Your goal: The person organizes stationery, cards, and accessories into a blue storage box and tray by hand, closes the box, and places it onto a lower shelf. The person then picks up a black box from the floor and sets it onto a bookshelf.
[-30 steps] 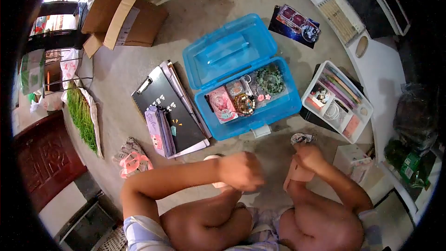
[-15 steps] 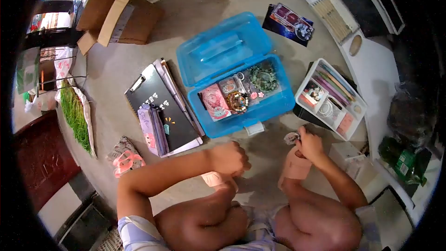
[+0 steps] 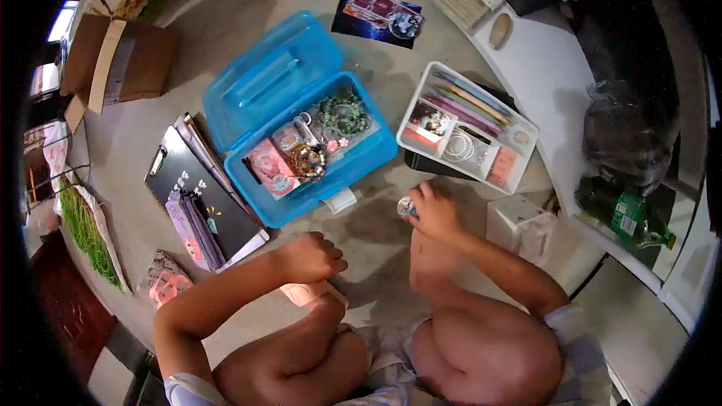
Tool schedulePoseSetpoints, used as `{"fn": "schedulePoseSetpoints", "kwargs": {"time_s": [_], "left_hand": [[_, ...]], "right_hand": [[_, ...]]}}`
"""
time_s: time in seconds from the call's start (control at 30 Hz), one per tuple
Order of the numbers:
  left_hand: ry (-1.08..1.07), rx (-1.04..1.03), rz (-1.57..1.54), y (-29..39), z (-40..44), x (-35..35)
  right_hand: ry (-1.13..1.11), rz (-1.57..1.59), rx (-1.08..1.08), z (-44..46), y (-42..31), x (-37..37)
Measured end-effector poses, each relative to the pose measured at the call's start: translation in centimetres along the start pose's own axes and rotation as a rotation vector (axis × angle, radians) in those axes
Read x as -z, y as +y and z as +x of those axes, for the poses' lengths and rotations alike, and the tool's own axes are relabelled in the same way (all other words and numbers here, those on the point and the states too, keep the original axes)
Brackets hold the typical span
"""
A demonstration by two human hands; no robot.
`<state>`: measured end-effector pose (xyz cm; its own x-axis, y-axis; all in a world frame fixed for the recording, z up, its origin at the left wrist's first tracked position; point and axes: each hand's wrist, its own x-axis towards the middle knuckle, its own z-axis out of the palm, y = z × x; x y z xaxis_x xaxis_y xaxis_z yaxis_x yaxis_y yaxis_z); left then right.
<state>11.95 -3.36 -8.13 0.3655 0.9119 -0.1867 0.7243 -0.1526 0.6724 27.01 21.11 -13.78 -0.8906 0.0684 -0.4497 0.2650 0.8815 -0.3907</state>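
My left hand (image 3: 312, 257) is curled into a fist in front of the open blue box (image 3: 335, 180); whether anything is inside the fist is hidden. My right hand (image 3: 435, 212) grips a small round patterned item (image 3: 407, 207), partly covered by its fingers, above my right foot. The blue box holds a pink card pack (image 3: 272, 169), a beaded bracelet (image 3: 307, 162) and a coiled green strand (image 3: 344, 113). Its lid lies back. Right of it, a white divided tray (image 3: 519, 180) holds pens, white rings and small items.
A black clipboard (image 3: 214, 207) with a purple pouch (image 3: 197, 233) lies left of the box. Dark cards (image 3: 383, 16) lie beyond it. A cardboard box (image 3: 143, 68) stands far left, a clear container (image 3: 519, 227) right, and a green bottle (image 3: 635, 218) at far right.
The view has swung right, so the scene sits further left in the picture. My right hand still has the round item, and my left hand stays curled.
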Motion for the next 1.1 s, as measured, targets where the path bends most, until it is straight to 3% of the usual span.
{"fn": "schedulePoseSetpoints", "kwargs": {"time_s": [0.1, 0.23, 0.37, 0.47, 0.5, 0.57, 0.63, 0.73, 0.8, 0.87, 1.0, 1.07, 1.1], "left_hand": [[0.008, -0.01, 0.015, -0.1, 0.4, -0.1], [0.04, -0.02, 0.012, -0.2, 1.1, -0.1], [-0.042, 0.02, -0.038, -0.1, 1.4, -0.1], [0.253, 0.532, -0.317, 1.6, 2.4, -1.6], [0.307, 0.546, -0.532, 1.8, 3.2, -1.9], [0.414, 0.562, -0.967, 2.1, 4.7, -2.6], [0.257, 0.539, -0.886, 1.7, 5.1, -3.5], [0.163, 0.632, -0.945, 1.3, 4.9, -2.1], [0.2, 0.684, -0.956, 0.7, 4.2, -1.7], [0.284, 0.678, -0.885, 0.2, 3.4, -2.6], [0.135, 0.697, -0.821, 0.6, 3.0, -1.5], [0.176, 0.61, -0.761, 0.6, 2.8, -3.8], [0.198, 0.564, -0.732, 0.8, 2.9, -3.9]], "right_hand": [[0.052, -0.145, 0.02, -0.1, -0.4, -2.1], [0.259, -0.252, 0.212, -0.8, -1.1, -3.5], [0.128, -0.218, 0.323, -1.5, -1.9, -1.8], [-0.043, 0.668, 0.072, -2.7, -3.8, -0.4], [-0.152, 0.881, 0.066, -2.8, -4.0, -0.2], [-0.282, 1.063, 0.006, -2.6, -5.8, 2.1], [-0.384, 1.137, -0.02, -2.3, -6.2, 3.4], [-0.218, 1.168, -0.108, -1.8, -4.0, 3.1], [0.14, 0.261, 0.038, -1.9, -2.2, 5.0], [-0.01, -0.27, -0.028, -1.0, 2.5, -2.3], [-0.012, -0.107, -0.175, -0.6, 1.6, -0.6], [-0.086, -0.147, -0.193, 0.2, 1.7, -1.2], [0.016, -0.16, -0.123, 0.2, 1.7, -1.4]]}}
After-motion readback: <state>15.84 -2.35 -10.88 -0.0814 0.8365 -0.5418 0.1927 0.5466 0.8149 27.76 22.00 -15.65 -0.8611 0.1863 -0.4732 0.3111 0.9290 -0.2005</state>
